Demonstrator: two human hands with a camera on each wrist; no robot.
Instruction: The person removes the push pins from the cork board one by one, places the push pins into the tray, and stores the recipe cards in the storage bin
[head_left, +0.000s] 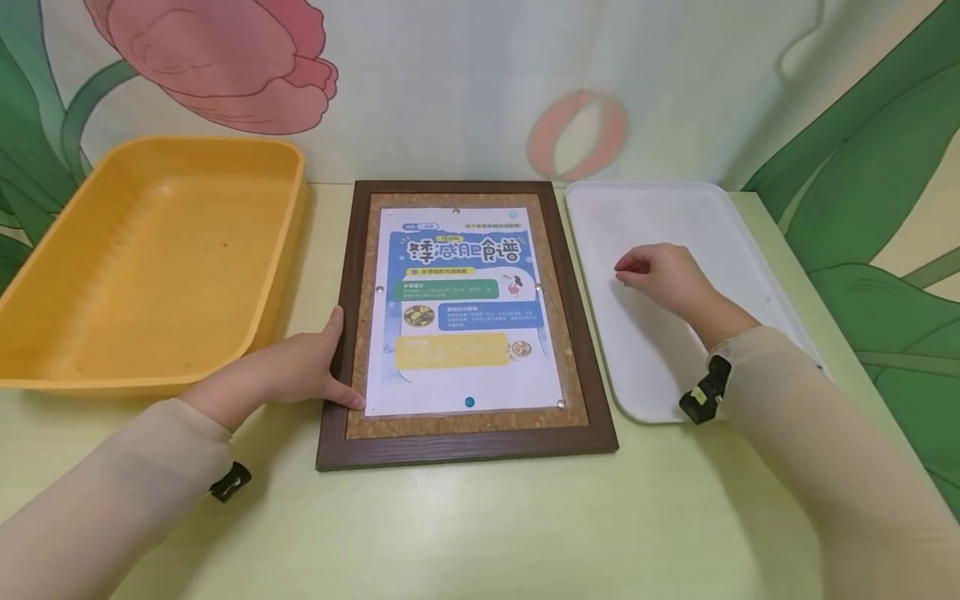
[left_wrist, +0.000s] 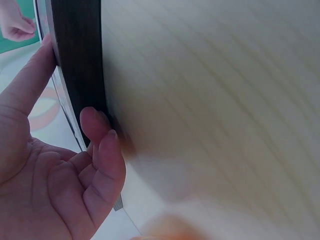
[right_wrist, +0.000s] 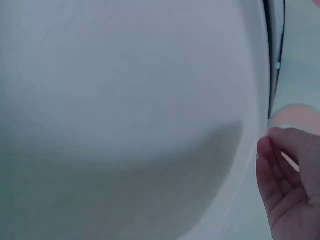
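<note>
A dark-framed cork board (head_left: 468,460) lies flat, with a printed poster (head_left: 465,392) fixed on it by several round pins, one of them a teal pin (head_left: 469,402) at the bottom. My left hand (head_left: 300,367) holds the board's left side. Its thumb lies over the frame to the poster's lower left corner, and its curled fingers (left_wrist: 107,160) touch the frame's side edge. Above the white tray (head_left: 645,392) is my right hand (head_left: 667,279), thumb and fingertips brought together. Whether something small sits between those fingertips (right_wrist: 265,147) I cannot tell.
A deep yellow bin (head_left: 150,250) stands on the left of the pale table (head_left: 480,533). Behind the table hangs a pale curtain (head_left: 435,92) with printed flowers. Green leaf patterns (head_left: 885,208) cover the right side.
</note>
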